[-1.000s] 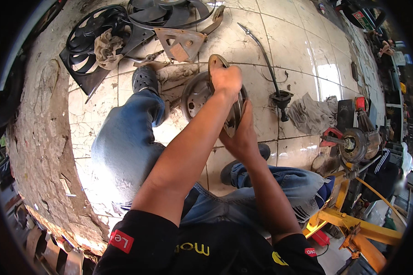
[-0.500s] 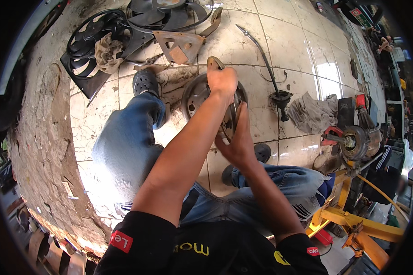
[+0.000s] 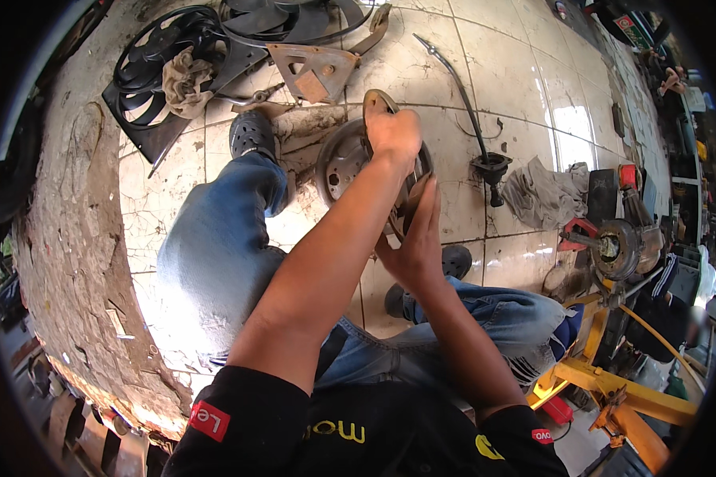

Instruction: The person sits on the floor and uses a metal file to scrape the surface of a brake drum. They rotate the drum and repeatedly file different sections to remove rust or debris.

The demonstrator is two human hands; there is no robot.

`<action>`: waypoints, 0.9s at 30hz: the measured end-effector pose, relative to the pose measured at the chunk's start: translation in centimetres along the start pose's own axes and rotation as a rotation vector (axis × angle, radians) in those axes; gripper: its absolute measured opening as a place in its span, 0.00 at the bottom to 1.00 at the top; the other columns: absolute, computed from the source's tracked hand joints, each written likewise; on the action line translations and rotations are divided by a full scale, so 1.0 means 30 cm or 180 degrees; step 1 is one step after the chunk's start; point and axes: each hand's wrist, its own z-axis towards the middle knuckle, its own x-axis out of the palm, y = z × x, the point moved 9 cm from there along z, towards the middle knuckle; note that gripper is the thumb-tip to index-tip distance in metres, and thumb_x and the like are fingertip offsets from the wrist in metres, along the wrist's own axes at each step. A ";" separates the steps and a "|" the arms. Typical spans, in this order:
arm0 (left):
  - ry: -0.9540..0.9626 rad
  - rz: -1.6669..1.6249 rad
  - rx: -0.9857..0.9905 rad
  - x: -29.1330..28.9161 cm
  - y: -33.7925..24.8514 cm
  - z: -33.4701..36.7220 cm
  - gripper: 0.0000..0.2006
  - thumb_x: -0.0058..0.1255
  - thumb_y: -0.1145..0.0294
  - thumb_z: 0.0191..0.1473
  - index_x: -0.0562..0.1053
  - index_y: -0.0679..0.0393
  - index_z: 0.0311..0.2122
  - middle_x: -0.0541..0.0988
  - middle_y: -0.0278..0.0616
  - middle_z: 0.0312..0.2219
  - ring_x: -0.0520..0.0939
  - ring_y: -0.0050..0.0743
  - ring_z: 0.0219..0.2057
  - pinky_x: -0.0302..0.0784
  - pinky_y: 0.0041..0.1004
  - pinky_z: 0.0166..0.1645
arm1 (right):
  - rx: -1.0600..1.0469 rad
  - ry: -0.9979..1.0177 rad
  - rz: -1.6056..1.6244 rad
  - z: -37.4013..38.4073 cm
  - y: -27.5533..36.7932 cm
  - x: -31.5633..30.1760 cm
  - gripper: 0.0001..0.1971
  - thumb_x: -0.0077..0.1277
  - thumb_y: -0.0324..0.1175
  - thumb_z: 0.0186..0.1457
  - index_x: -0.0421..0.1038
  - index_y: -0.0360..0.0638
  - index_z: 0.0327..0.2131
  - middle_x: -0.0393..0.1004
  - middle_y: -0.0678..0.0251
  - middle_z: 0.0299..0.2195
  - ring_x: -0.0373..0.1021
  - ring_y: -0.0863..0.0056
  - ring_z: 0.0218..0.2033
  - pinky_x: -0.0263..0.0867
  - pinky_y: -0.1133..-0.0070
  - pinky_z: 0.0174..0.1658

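Between my shoes, a round grey metal plate point(image 3: 336, 168) with holes shows to the left of my hands, partly covered by my left forearm. My left hand point(image 3: 393, 135) is closed around the upper part of a curved, tan-ended metal piece point(image 3: 380, 101) that looks like a brake shoe. Lower down, my right hand point(image 3: 416, 246) cups the right side of the same assembly, its fingers long against a brownish curved part and its thumb lower on the left. My hands hide where these parts join.
Black radiator fans point(image 3: 147, 67) with a crumpled rag point(image 3: 187, 83) and a rusty triangular control arm point(image 3: 314, 75) lie ahead. To the right are a lever with a long rod point(image 3: 490, 165), a grey cloth point(image 3: 545, 193), a drum-like hub part point(image 3: 615, 248) and a yellow frame point(image 3: 612, 389).
My left hand has shifted slightly right and the upper tip of the curved piece has moved with it. My right fingers have moved slightly; more of the brownish part shows beside them.
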 end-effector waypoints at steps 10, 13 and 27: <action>-0.0054 -0.0097 0.0051 0.007 -0.012 -0.009 0.36 0.46 0.83 0.39 0.64 0.68 0.60 0.75 0.45 0.30 0.71 0.31 0.30 0.69 0.35 0.34 | 0.0121 0.0037 -0.0093 0.005 -0.015 -0.015 0.56 0.65 0.35 0.46 0.32 0.24 0.66 0.45 0.31 0.64 0.47 0.35 0.66 0.51 0.59 0.66; -0.0009 -0.0183 -0.0217 0.006 -0.028 -0.045 0.35 0.46 0.83 0.38 0.66 0.69 0.59 0.75 0.46 0.30 0.72 0.33 0.32 0.70 0.35 0.35 | 0.0771 0.0358 0.0965 0.045 -0.066 -0.019 0.59 0.68 0.42 0.47 0.33 0.22 0.66 0.45 0.30 0.64 0.47 0.38 0.67 0.50 0.62 0.67; 0.0037 -0.0054 -0.0136 -0.003 -0.044 -0.041 0.36 0.47 0.82 0.37 0.65 0.68 0.60 0.75 0.48 0.33 0.73 0.38 0.34 0.70 0.37 0.40 | 0.0091 0.0322 -0.0243 -0.014 0.024 -0.026 0.61 0.67 0.49 0.48 0.30 0.24 0.66 0.41 0.30 0.65 0.44 0.33 0.67 0.50 0.57 0.66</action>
